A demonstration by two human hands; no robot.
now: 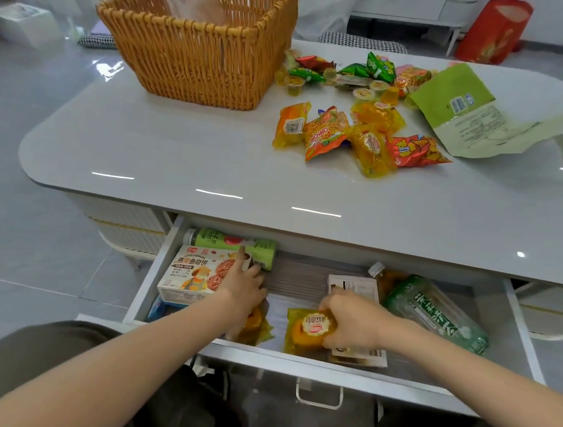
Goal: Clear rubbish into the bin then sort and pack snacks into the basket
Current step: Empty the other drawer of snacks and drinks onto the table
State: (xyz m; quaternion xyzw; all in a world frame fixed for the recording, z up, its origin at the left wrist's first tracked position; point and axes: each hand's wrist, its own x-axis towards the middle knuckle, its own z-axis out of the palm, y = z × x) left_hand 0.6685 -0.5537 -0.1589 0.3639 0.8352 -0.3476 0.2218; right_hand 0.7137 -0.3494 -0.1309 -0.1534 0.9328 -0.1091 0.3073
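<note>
Both my hands are inside the open white drawer (293, 360) under the table. My right hand (352, 318) grips a yellow snack packet with a round red label (303, 332). My left hand (245, 287) holds a second yellow packet (258, 328) at the drawer's front, with its index finger pointing up over the cookie box (191, 275). The wicker basket (199, 57) stands at the table's back left with a clear wrapper inside. Several snack packets (359, 136) and jelly cups (341, 74) lie on the tabletop to its right.
A torn green bag (465, 110) lies at the table's right. In the drawer lie a green can (232, 243), a green tea bottle (432, 310) and a white printed packet (355, 286). A red bag (493, 30) stands on the floor behind. The drawer handle (319, 394) faces me.
</note>
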